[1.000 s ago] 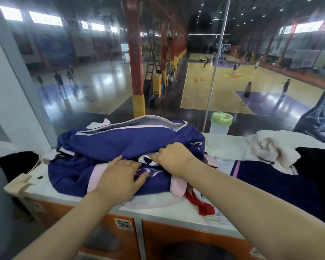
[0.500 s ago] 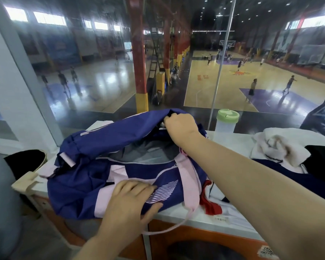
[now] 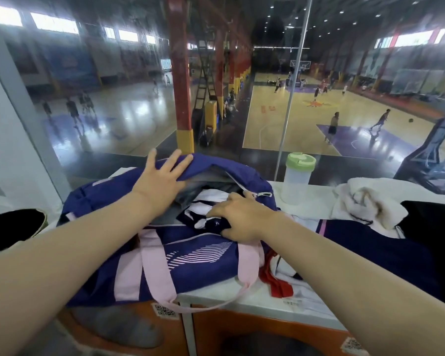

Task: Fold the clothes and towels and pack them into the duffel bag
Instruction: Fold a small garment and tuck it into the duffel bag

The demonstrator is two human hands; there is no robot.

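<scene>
Since half a second earlier, the left hand [image 3: 159, 179] had left the duffel bag's [image 3: 190, 255] near side and gone to its far flap, and the right hand [image 3: 238, 218] had dropped from that flap into the mouth. The left hand lay with fingers spread and straight on the raised far flap, pressing it back. The right hand rested on the folded navy-and-white garment [image 3: 203, 211] inside the bag's opening, fingers bent over its near edge; whether they gripped it could not be told. The bag sat on the white counter [image 3: 244, 299], its near side overhanging the counter's front edge, a pink strap [image 3: 201, 305] hanging below. Just right of the bag lay a red-and-white garment [image 3: 280, 278] and a navy garment [image 3: 370, 250]. Beyond the bag's right end stood a green-lidded shaker bottle [image 3: 297, 181], with bare counter between it and a crumpled white towel [image 3: 365, 201] farther right.
</scene>
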